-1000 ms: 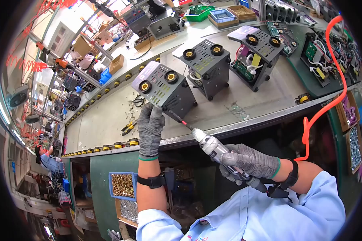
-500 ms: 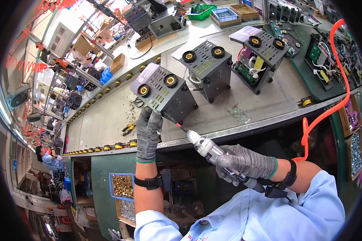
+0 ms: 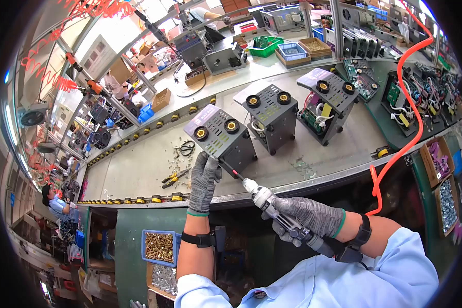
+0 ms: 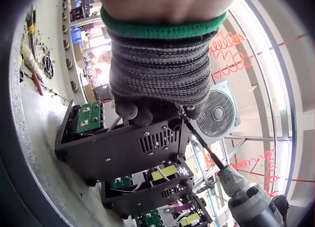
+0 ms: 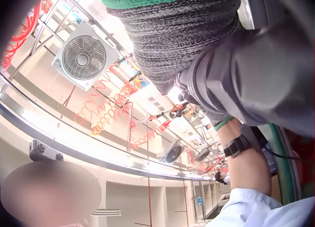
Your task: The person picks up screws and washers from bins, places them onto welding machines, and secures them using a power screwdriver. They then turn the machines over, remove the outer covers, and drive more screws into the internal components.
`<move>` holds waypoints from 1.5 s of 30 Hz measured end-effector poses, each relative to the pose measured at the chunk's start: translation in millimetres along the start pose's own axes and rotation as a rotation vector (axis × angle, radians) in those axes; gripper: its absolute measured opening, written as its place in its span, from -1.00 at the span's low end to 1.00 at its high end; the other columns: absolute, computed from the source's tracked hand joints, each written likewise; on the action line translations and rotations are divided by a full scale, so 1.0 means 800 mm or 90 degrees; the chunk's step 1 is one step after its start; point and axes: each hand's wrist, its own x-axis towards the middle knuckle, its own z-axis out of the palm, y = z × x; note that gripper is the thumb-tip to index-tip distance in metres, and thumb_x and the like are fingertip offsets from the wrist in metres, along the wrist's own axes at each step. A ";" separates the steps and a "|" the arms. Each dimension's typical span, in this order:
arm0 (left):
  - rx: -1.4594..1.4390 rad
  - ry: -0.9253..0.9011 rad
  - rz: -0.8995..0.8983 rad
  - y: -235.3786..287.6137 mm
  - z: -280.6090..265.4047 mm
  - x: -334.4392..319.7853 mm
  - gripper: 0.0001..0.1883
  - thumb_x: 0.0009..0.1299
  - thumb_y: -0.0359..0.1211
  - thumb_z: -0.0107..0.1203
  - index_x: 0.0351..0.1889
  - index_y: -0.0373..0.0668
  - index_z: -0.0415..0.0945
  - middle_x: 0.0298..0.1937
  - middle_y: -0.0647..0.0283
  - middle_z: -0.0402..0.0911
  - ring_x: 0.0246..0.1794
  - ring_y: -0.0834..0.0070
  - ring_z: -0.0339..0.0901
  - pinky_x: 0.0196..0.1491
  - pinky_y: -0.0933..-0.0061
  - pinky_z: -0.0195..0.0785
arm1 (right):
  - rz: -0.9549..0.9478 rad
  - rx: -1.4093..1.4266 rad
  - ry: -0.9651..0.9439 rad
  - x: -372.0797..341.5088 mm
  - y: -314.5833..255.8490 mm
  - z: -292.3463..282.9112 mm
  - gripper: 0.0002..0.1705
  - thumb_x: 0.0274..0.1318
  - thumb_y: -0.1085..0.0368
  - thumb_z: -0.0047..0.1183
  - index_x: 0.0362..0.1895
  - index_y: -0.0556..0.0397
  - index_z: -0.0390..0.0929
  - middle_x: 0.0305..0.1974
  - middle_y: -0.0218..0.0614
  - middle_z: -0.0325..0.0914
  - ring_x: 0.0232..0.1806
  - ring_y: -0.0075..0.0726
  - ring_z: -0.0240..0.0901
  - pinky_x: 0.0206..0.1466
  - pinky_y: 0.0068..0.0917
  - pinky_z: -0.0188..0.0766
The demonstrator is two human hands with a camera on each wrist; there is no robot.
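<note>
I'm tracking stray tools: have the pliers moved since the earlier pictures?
No. Judged against the yellow rollers in the head view, the pliers show no clear shift in any direction; the whole picture has shifted with the camera.

A factory assembly workshop is laid out here: along a long metal-topped line [image 3: 133, 182] edged with yellow-and-black rollers [image 3: 176, 197], three vented metal cases [image 3: 277, 132] are set in a row, all much the same shape. Off to the right, wired circuit boards [image 3: 395, 96] are crowded onto a green surface [image 3: 382, 126]; down below, brass-coloured screws [image 3: 159, 245] are heaped in bulk! Red coiled hoses [image 3: 61, 82] are strung overhead, a box fan [image 4: 216, 113] is mounted up high, and farther off another blue-shirted worker [image 3: 58, 206] is seen.
</note>
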 end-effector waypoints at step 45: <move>0.841 0.236 -0.566 0.091 -0.278 -0.565 -0.63 0.34 -0.06 0.28 -0.10 -0.12 0.78 -0.17 -0.03 0.77 -0.07 0.06 0.72 0.12 0.10 0.53 | -0.004 0.184 -0.051 -0.025 0.057 0.010 -0.17 0.38 -0.41 -0.02 0.21 0.15 0.49 -0.44 -0.21 0.61 -0.55 -0.25 0.60 -0.63 -0.38 0.59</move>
